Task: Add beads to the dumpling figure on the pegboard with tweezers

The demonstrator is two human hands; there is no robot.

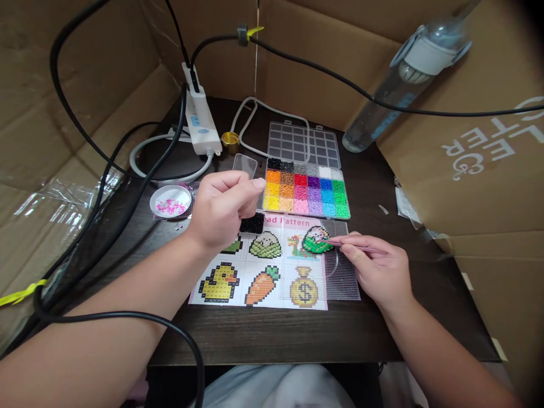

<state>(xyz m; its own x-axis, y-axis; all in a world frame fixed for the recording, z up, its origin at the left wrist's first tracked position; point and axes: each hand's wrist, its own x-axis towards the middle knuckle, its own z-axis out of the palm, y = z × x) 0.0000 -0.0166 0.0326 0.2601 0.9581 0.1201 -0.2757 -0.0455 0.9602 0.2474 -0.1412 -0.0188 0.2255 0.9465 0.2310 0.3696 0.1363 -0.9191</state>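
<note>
My right hand [380, 272] is closed round a pair of thin pink tweezers [357, 247]. Their tips reach the green, white and black bead figure [317, 241], which lies on a clear pegboard [342, 277] over the right part of the pattern sheet [263, 283]. Raised over the left side of the sheet, my left hand [221, 207] is curled into a fist with the thumb on top; what it holds, if anything, is hidden. Just beyond its fingers is a small container of black beads [252, 224].
Behind the sheet stands a sorted bead box [306, 190], its clear lid [304, 141] folded back. On the left are a white dish [170, 201] with pink beads, a power strip [202, 122] and black cables [157, 164]. A water bottle [406, 85] leans against cardboard walls [323, 73].
</note>
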